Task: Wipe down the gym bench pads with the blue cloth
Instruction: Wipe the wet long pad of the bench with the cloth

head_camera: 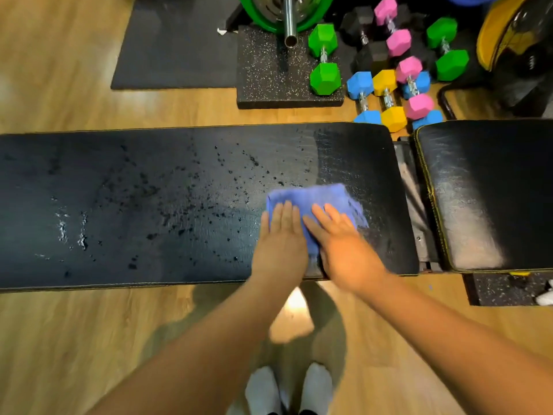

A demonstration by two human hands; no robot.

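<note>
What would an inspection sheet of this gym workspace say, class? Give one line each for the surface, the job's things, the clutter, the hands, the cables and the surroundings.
Surface: long bench pad black, speckled with droplets left of the cloth, streaky to its right; short bench pad streaky.
Job's things: blue cloth flat on the long pad, near its right end.
Clutter: nothing seen on the pads.
Hands: left hand and right hand both flat on the cloth.
Cables: nothing seen.
Surroundings: coloured dumbbells, green weight plate, wooden floor.
</note>
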